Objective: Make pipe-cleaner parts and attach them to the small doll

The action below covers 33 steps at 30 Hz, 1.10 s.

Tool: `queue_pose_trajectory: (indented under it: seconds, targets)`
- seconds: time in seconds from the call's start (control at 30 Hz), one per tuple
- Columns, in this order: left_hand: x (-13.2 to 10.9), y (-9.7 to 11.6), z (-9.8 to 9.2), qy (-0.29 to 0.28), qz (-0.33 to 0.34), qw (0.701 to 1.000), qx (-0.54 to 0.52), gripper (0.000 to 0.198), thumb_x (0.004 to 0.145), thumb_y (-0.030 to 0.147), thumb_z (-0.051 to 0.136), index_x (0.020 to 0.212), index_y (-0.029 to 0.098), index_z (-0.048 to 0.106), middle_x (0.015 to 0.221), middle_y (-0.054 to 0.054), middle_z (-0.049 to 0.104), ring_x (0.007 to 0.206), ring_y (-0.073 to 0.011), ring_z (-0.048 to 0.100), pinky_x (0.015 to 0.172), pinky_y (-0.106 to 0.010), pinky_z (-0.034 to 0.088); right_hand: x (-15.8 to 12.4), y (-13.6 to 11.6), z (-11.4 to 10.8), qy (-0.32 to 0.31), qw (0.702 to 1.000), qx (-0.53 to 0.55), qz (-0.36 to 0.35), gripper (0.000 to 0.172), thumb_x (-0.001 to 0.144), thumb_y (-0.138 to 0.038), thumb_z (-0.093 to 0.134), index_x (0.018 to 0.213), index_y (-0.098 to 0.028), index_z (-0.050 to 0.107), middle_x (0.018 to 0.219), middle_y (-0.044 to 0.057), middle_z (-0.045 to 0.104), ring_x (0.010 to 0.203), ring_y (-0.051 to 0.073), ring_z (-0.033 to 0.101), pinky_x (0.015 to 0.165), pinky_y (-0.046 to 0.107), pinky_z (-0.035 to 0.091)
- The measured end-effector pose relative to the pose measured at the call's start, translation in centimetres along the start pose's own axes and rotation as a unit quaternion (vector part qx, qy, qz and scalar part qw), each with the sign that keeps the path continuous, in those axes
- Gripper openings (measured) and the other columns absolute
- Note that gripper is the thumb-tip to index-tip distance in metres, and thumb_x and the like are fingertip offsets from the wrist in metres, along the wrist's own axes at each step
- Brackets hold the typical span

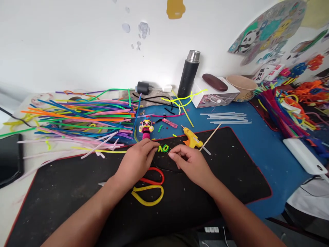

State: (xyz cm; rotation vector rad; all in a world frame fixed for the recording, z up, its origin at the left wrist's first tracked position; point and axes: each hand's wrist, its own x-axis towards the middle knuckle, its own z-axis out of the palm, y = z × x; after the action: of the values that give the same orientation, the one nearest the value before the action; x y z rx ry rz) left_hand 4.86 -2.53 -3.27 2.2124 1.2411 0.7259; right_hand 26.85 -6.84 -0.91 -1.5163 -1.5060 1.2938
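A small bent piece of yellow and green pipe cleaner [165, 148] curls into a loop above the black mat. My left hand [140, 154] pinches its yellow-green end at the fingertips. Beside the loop, my right hand [191, 160] has thumb and forefinger closed; whatever is between them is too small to make out. Scissors with red and yellow handles [147, 196] lie under my left wrist, partly hidden. Just beyond my hands is a small doll figure [146, 127] with a pink body. A yellow glue gun [191, 139] rests past my right hand.
Many coloured pipe cleaners [89, 118] are heaped at left near a dark phone [11, 159]. Glue sticks [227, 117], a black thermos [189, 73], a white box [213, 92] and a bowl [243, 87] stand at the back. A white device [304, 156] sits at right.
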Motion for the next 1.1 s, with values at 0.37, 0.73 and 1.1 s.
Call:
queue_pose_trajectory:
  seconds: [0.37,0.73,1.1]
  targets:
    - [0.3,-0.1,1.3,-0.077,0.026,0.98,0.183,0.023,0.104,0.017,0.055,0.118,0.021,0.073,0.11,-0.008,0.07,0.088,-0.0214,0.072,0.067,-0.028,0.054,1.2,0.9,0.0,0.055,0.994,-0.085,-0.046,0.018,0.1,-0.035,0.062,0.095,-0.022,0.074,0.064,-0.004,0.059,0.058,0.014,0.055,0.057,0.027,0.041]
    - [0.5,0.0,1.1,-0.089,0.008,0.982,0.164,0.019,0.105,0.019,0.056,0.115,0.02,0.071,0.111,-0.007,0.069,0.089,-0.0223,0.072,0.068,-0.03,0.053,1.5,1.0,0.1,0.055,0.996,-0.057,-0.047,0.018,0.1,-0.036,0.062,0.094,-0.022,0.072,0.065,-0.004,0.058,0.057,0.014,0.055,0.056,0.027,0.041]
    - [0.6,0.4,0.9,-0.083,0.007,0.98,0.18,0.027,0.106,0.02,0.054,0.129,0.024,0.068,0.115,-0.006,0.071,0.094,-0.0222,0.073,0.067,-0.028,0.052,1.2,1.1,0.2,0.062,0.997,-0.012,-0.043,0.021,0.099,-0.039,0.063,0.093,-0.021,0.072,0.061,-0.005,0.056,0.055,0.014,0.053,0.054,0.026,0.04]
